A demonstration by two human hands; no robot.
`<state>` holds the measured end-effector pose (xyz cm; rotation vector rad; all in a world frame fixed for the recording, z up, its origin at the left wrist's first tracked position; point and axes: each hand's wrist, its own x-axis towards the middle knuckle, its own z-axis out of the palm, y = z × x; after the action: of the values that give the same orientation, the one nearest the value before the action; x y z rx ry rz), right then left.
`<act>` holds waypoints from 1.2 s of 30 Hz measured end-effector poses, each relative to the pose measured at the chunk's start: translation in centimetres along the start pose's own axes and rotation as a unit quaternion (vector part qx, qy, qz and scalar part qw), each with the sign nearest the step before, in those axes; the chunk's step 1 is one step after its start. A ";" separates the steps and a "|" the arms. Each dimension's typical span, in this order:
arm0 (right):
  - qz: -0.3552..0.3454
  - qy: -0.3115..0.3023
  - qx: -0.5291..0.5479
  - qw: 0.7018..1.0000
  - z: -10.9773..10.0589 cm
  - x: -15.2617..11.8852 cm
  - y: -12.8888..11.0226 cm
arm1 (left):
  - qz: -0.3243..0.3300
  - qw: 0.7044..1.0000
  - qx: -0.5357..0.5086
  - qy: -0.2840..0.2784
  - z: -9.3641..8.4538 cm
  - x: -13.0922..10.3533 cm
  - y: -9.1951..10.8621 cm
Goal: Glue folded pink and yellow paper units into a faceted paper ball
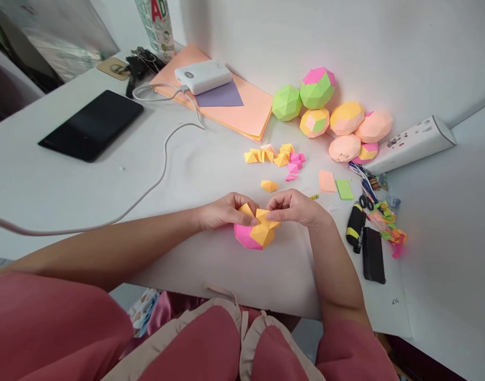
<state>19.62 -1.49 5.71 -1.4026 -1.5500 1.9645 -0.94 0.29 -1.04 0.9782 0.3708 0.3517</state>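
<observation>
Yellow/pink folded-paper shape [258,233] is held over near-centre of white table [210,174], gripped at its left by L hand [226,210]; a yellow part at its right is pinched btwn thumb & fingertips of R hand [298,208]. Just beyond, one loose yellow piece [269,186] is seen, w/ more yellow & pink pcs [282,159] clustered farther. Paper balls [347,117] are grouped far right; scissors [366,202] & blk case [373,255] are placed nearer. Far left, blk tablet [91,126] is laid flat; pwr bank [206,76] is set on peach sheets [242,117].
</observation>
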 end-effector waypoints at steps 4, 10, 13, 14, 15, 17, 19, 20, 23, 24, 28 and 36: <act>0.008 -0.006 -0.010 1.000 0.0 -0.1 -0.1 | 0.002 1.000 0.007 0.001 0.0 -0.1 0.1; 0.016 -0.011 -0.001 1.000 0.1 -0.1 -0.2 | -0.002 1.000 0.007 0.006 0.0 0.0 0.0; 0.012 -0.013 -0.002 1.000 0.3 -0.1 -0.2 | -0.001 1.000 0.008 0.007 0.0 0.1 -0.1; 0.011 -0.013 -0.003 1.000 0.3 -0.1 -0.2 | 0.000 1.000 0.008 0.009 0.0 0.1 -0.1; 0.010 -0.013 -0.005 1.000 0.4 0.0 -0.2 | 0.001 1.000 0.008 0.010 0.1 0.0 -0.1; 0.010 -0.015 -0.007 1.000 0.5 0.0 -0.2 | -0.001 1.000 0.007 0.008 0.1 0.0 -0.1; 0.008 -0.019 -0.007 1.000 0.7 0.1 -0.2 | -0.004 1.000 0.003 -0.003 0.1 0.0 0.0; 0.006 -0.024 -0.006 1.000 0.7 0.1 -0.2 | -0.005 1.000 0.001 -0.009 0.1 0.0 0.0; 0.001 -0.043 -0.001 0.999 0.9 0.2 -0.1 | -0.007 1.000 -0.005 -0.019 0.0 0.0 0.2; -0.001 -0.048 0.000 0.999 1.0 0.3 -0.1 | -0.008 1.000 -0.006 -0.019 0.0 -0.1 0.2; -0.010 -0.044 0.007 0.999 1.2 0.4 0.0 | -0.001 1.000 -0.008 -0.005 0.2 0.0 0.0; -0.147 0.150 0.056 0.976 2.4 0.4 0.0 | 0.131 0.966 -0.159 0.155 0.6 0.8 0.0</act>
<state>17.48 -2.61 5.40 -1.2703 -1.3928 1.5611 0.08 0.20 -0.87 0.6543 0.4533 0.7871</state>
